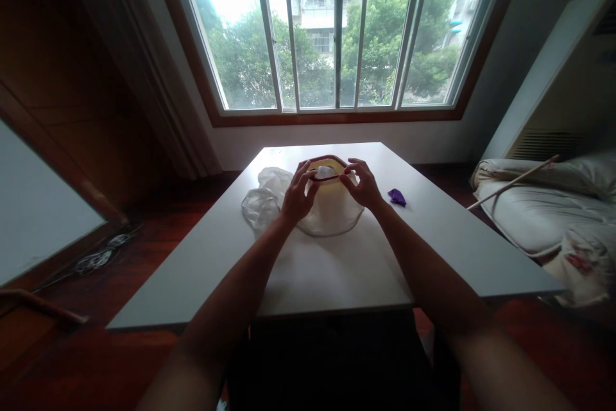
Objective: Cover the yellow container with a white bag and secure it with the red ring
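A yellowish container (339,163) with a dark reddish rim stands on the white table, a translucent plastic bag (332,215) hanging around its lower part. Something white and crumpled (326,172) shows inside the rim. My left hand (299,196) pinches the near left part of the rim or the bag edge there. At the near right, my right hand (360,184) has thumb and finger closed on the same edge. More crumpled clear plastic (262,202) lies left of my left hand. What exactly the fingertips grip is too small to tell apart.
A small purple cloth or bag (397,197) lies on the white table (337,276), right of my right hand. Behind the table is a window. A padded seat (524,206) with a stick across it stands at the right.
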Tool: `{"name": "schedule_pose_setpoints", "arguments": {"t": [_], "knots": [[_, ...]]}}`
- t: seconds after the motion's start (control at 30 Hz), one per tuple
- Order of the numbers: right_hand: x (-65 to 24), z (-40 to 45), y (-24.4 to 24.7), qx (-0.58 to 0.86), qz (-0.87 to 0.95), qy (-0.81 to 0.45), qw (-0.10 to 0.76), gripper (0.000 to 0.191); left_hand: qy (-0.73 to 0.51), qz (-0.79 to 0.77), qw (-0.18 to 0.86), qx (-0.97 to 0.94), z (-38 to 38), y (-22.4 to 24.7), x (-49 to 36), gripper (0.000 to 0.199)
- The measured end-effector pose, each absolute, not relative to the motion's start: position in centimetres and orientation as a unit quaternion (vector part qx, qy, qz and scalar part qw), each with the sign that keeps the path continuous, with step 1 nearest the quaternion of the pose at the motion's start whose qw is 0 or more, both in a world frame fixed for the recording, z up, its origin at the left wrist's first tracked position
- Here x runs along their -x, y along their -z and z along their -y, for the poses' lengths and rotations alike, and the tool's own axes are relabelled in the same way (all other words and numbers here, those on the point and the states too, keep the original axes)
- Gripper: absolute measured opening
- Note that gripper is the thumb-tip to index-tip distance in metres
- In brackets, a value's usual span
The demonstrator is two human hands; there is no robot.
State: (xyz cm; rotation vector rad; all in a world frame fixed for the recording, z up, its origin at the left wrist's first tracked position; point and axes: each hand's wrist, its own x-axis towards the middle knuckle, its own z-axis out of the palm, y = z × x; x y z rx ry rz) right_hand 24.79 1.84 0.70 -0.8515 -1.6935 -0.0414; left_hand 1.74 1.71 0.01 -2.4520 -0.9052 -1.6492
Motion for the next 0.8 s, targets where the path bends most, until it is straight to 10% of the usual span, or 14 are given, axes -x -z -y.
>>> {"name": "schedule_pose_setpoints", "arguments": {"t": [0.57, 0.8], "knots": [[-25.3, -1.0, -1.4, 0.348, 0.680, -0.141, 0.630, 0.033, 0.599, 0.286, -0.018, 0.748, -1.2, -0.8, -1.6, 0.039], [-24.7, -1.2, -1.2, 0.341, 0.682, -0.176, 0.623, 0.034, 0.601, 0.310, -0.225, 0.701, -3.0, 0.0, -0.9, 0.062]]}}
